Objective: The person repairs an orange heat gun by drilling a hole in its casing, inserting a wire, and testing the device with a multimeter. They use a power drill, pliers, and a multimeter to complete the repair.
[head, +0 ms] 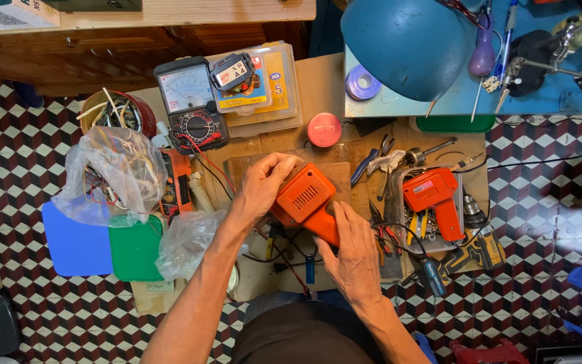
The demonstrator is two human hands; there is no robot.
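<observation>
Both hands grasp the orange soldering gun [306, 202] on the surface: right hand [356, 253] wraps its handle nearest the body, left hand [261, 185] clasps the casing; its long axis slants from right hand up-left.

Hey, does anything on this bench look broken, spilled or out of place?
Nothing looks spilled or clearly broken. The bench is crowded, though: pliers and loose tools lie heaped beside a second orange tool, which sits tilted on a tray of small parts. Both hands, left and right, grip the orange tool over the wooden board.
</observation>
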